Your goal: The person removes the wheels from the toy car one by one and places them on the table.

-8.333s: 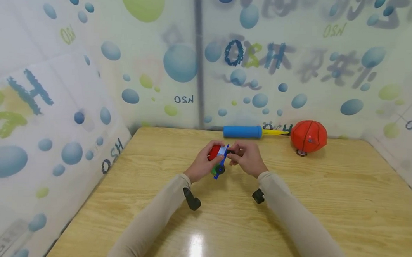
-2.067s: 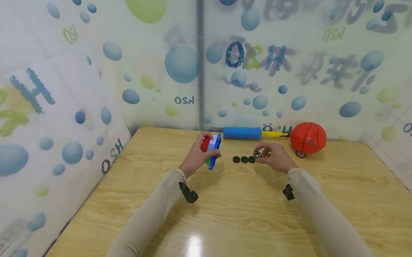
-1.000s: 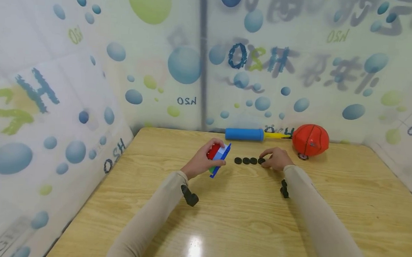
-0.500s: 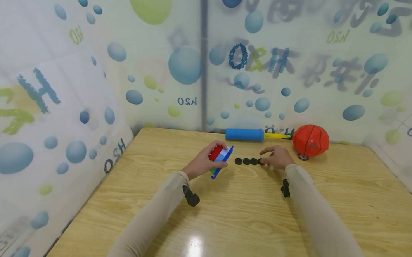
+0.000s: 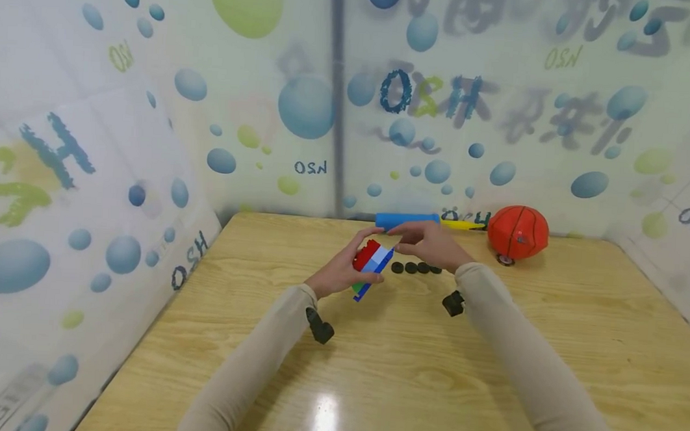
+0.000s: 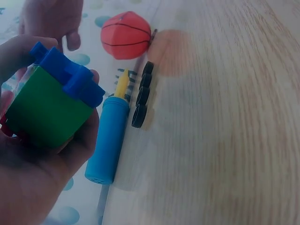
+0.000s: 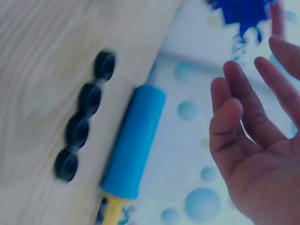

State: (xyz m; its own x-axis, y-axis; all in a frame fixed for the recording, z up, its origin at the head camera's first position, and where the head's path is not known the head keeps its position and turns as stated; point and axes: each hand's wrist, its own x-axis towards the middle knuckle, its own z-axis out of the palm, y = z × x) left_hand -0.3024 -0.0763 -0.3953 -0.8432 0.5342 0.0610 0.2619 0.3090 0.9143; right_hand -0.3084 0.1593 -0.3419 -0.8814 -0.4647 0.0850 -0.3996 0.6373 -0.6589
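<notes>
Your left hand [image 5: 342, 272] is gripping a block toy [image 5: 372, 262] of red, white, green and blue pieces; your right hand [image 5: 431, 245], fingers loose, is hovering just beside it.

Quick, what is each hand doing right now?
Left hand: holding the block toy.
Right hand: open, empty, reaching toward the toy.

Small screened-off recording booth, not a home. Bubble-print sheeting [image 5: 304, 109] with blurred lettering encloses three sides of a varnished wood bench [image 5: 407, 375]. Toys only: blue pump [image 5: 406, 219], orange ball [image 5: 518, 232]. Wrist-mounted cameras.
</notes>
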